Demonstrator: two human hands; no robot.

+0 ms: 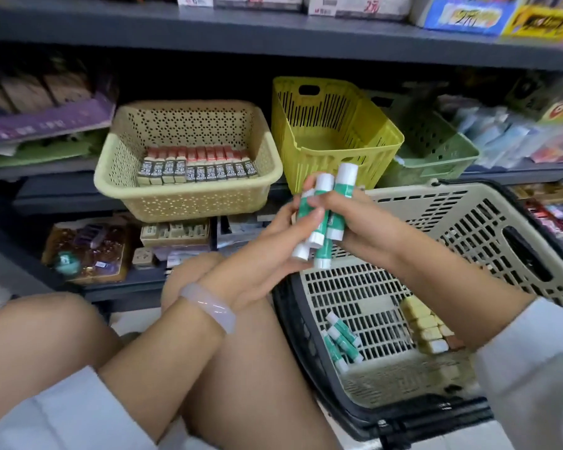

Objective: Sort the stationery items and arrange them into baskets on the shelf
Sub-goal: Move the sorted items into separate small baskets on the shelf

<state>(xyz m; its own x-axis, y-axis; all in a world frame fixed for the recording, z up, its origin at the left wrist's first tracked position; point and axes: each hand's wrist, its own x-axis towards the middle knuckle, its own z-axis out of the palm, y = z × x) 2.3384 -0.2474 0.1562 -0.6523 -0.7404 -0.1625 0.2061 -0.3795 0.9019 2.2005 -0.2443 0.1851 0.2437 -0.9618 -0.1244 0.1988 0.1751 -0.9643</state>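
As seen from the head camera, both hands meet in front of the shelf over a shopping basket (507,241) that rests tilted at the person's right knee. Right hand (359,219): fingers curled round a bundle of green-and-white glue sticks (325,212), thumb pressed across their fronts; the sticks stand nearly upright, white caps uppermost. Left hand (260,271): palm turned up beneath the bundle, fingers loosely extended and close together, their tips touching the lower ends of the sticks; a pale bangle (208,306) sits on that wrist. Loose glue sticks (340,342) lie on the slotted floor of the shopping basket, near a row of small yellowish boxed items (426,326) in the same basket. On the shelf behind, a beige perforated basket (189,203) holds a neat row of small boxes marked 2B (199,168). Just beside it on the right stands a yellow slotted basket (335,138), tipped forward, with nothing visible inside. A green basket (436,147) stands behind and to the right of the yellow one; its contents cannot be made out.
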